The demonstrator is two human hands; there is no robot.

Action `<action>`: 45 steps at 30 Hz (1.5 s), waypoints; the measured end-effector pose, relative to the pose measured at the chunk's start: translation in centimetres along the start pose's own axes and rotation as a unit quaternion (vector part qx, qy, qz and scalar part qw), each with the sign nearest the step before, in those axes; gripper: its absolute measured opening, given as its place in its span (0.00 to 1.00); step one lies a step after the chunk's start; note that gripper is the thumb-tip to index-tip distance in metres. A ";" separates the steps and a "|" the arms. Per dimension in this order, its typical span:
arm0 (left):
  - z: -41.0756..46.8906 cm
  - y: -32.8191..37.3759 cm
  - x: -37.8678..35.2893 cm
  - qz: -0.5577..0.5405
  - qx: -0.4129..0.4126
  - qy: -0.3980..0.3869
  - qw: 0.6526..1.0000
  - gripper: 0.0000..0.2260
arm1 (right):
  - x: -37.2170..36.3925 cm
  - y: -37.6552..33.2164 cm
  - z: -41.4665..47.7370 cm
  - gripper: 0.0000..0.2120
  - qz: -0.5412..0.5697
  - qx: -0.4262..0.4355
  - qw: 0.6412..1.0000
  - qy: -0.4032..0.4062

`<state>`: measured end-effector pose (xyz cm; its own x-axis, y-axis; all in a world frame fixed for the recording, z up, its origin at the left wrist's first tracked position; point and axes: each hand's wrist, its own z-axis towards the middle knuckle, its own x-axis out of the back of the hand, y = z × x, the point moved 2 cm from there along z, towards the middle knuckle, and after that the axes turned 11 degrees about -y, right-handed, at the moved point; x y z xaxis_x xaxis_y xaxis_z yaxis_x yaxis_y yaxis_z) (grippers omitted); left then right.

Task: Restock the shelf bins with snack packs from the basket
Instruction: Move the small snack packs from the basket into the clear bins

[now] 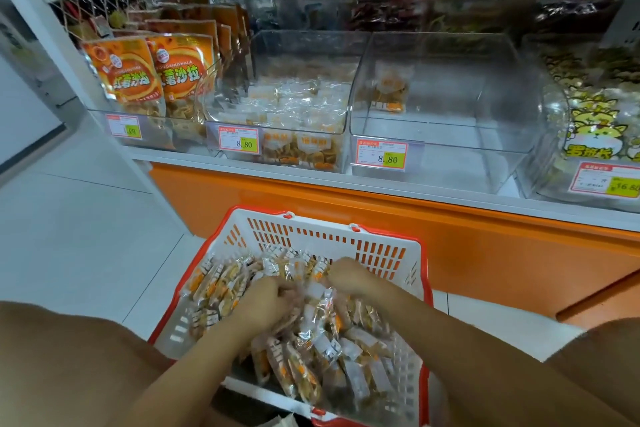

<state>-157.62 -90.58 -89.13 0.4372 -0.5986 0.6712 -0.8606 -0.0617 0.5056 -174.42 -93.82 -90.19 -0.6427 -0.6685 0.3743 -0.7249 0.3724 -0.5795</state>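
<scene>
- Where the snack packs point(311, 340) fill the basket point(346, 239) at 6 o'clock, both hands dig in.
- Fingers of left hand point(266, 302) and right hand point(353, 276) curl around packs.
- One pack lies in the shelf bin point(443, 114) at 2 o'clock; fuller bin point(287, 104) at 12 o'clock.

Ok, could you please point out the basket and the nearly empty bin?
basket point(304, 239): head view, white slotted far wall.
nearly empty bin point(457, 166): head view, clear front wall.
</scene>
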 end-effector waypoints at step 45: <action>2.3 8.2 20.8 0.054 -0.290 0.244 0.924 0.13 | 25.2 -10.1 -10.6 0.14 0.302 0.219 0.852 0.368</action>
<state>-156.16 -105.35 -72.31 0.5442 -0.1366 0.8278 -0.6828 0.5011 0.5316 -185.89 -107.61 -67.25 -0.9638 0.2045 0.1710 -0.1485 0.1210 -0.9815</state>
